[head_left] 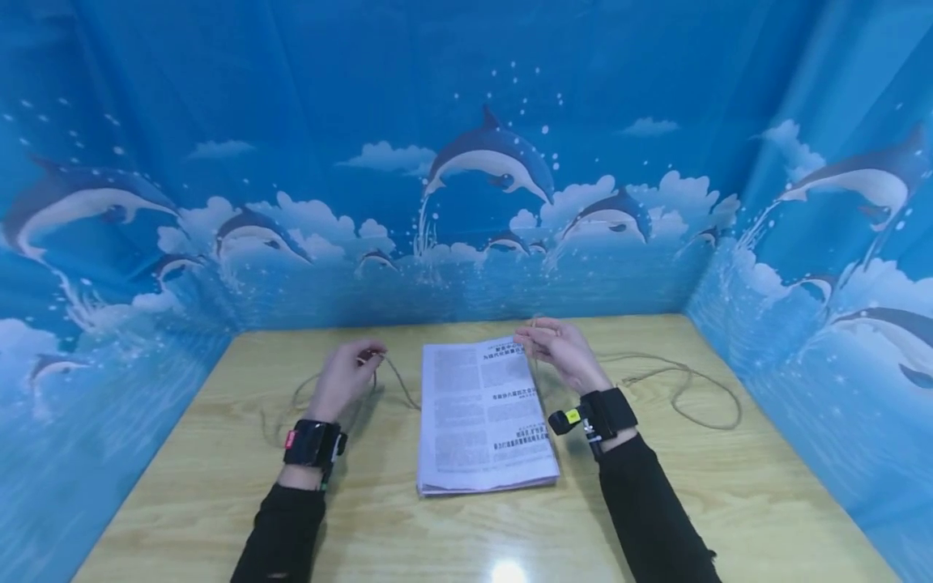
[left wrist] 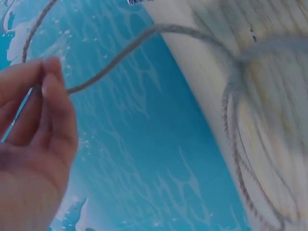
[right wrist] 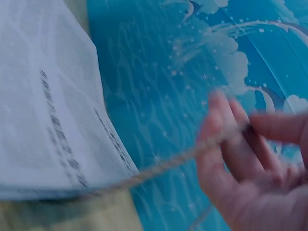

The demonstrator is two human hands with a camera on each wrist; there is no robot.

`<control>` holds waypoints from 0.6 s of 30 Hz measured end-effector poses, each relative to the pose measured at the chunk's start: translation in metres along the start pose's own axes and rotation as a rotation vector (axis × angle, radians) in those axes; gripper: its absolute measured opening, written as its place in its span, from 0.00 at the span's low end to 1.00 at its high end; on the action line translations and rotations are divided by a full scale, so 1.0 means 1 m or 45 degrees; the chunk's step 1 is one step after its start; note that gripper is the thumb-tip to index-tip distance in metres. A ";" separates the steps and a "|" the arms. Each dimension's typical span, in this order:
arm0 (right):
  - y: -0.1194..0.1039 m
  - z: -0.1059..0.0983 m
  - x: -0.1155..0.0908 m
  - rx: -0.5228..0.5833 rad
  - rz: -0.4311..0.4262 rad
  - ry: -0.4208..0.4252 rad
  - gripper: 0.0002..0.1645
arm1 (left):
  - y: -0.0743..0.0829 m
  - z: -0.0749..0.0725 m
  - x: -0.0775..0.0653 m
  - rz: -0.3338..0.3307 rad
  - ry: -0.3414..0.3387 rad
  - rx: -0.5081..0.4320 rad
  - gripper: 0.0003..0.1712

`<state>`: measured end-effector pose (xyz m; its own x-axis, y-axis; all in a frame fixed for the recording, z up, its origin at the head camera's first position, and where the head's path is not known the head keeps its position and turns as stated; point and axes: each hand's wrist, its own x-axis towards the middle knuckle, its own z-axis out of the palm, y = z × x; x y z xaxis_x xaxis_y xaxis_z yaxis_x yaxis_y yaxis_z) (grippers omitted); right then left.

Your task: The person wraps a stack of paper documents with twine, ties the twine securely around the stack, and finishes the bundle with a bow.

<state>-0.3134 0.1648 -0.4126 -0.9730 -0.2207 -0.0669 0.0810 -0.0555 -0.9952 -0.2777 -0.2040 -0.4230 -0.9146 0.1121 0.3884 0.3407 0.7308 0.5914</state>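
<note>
A stack of printed paper sheets (head_left: 481,429), resembling folded newspapers, lies flat in the middle of the table. To its left, my left hand (head_left: 341,379) pinches a thin brown twine (head_left: 399,379) between thumb and fingers, above the tabletop. That twine runs down to the stack's left edge. On the other side, my right hand (head_left: 563,353) is raised by the stack's upper right corner. In the right wrist view its thumb and fingers pinch the twine (right wrist: 166,166), which slants down to the stack's edge. Where the twine passes at the stack is hidden.
A loose length of twine curls in a loop (head_left: 738,409) on the right of the wooden table (head_left: 466,534). More twine (head_left: 295,397) lies left of my left hand. A blue dolphin-print curtain (head_left: 466,275) stands along the back and both sides.
</note>
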 end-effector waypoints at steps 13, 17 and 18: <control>0.000 0.033 -0.002 -0.763 -0.148 -0.285 0.22 | 0.034 -0.002 0.001 0.100 -0.032 -0.123 0.11; 0.000 0.043 -0.003 -0.816 -0.207 -0.318 0.21 | 0.050 0.009 0.009 0.286 0.100 -0.131 0.12; 0.000 0.045 -0.003 -0.834 -0.232 -0.325 0.20 | 0.053 0.012 0.011 0.331 0.134 -0.127 0.13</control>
<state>-0.3010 0.1214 -0.4092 -0.8714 -0.4887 0.0430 -0.3011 0.4637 -0.8333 -0.2722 -0.1557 -0.3957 -0.7683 0.2124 0.6038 0.5848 0.6165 0.5272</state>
